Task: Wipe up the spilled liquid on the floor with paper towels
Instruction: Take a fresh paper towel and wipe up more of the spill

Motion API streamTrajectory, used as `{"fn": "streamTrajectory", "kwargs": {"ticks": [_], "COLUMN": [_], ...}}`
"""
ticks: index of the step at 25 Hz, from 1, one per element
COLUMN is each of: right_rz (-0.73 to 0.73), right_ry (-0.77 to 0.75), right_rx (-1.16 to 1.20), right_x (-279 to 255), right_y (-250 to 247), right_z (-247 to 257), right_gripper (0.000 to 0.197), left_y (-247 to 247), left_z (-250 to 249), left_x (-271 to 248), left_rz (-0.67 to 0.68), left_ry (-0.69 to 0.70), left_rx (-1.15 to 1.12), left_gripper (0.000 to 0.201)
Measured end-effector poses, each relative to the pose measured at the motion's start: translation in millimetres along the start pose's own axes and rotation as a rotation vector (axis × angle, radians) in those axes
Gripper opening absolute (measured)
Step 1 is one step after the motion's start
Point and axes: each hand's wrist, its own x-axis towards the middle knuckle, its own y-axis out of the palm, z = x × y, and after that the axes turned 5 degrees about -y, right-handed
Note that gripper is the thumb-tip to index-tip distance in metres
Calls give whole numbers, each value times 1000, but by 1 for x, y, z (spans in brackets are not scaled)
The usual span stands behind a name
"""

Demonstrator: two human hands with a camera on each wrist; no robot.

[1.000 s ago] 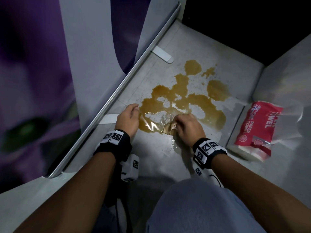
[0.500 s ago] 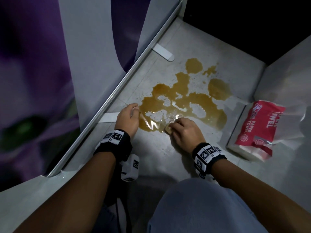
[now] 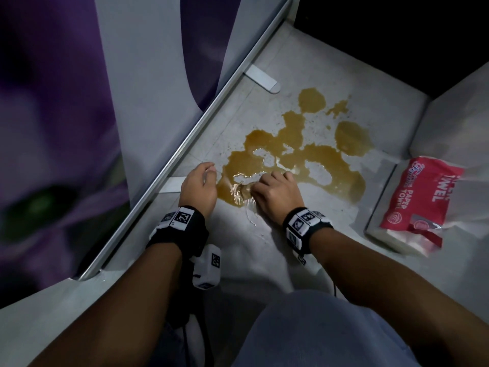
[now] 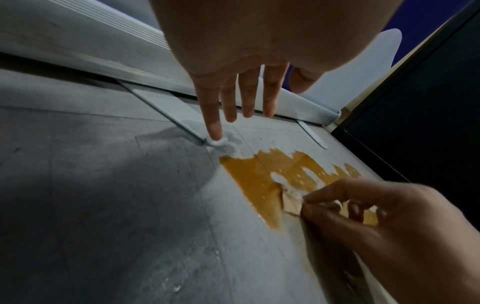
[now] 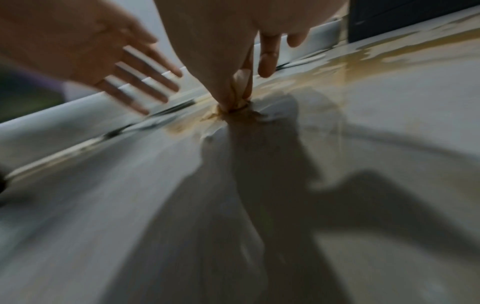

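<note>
my left hand (image 3: 199, 187) has let go, fingers loose beside the brown puddle of liquid (image 3: 296, 157) on the grey floor; my right hand (image 3: 275, 193) now bunches the soaked brown paper towel (image 4: 291, 202) at its near edge. most remains.

**A dim indoor corner, kind of room unclear**

Grey tiled floor (image 3: 277, 247) runs beside a metal rail (image 3: 185, 152) under a white-and-purple panel (image 3: 148, 75). A red paper-towel pack (image 3: 420, 200) lies beside a brown spill (image 3: 312, 160); nothing shows whether it's home or office.
</note>
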Motion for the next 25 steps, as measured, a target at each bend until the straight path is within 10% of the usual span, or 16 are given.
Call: {"fn": "streamTrajectory", "kwargs": {"ticks": [18,25], "right_rz": [26,110], "right_ry": [521,291], "right_rx": [135,-67], "right_x": [21,12], "right_y": [-31,-32], "right_z": [-54,-40], "right_gripper": [10,30], "left_y": [12,15], "left_z": [-20,-18], "left_x": [-10,-14], "left_rz": [56,95], "left_ry": [38,44], "left_rx": [-13,-22], "left_gripper": [33,37]}}
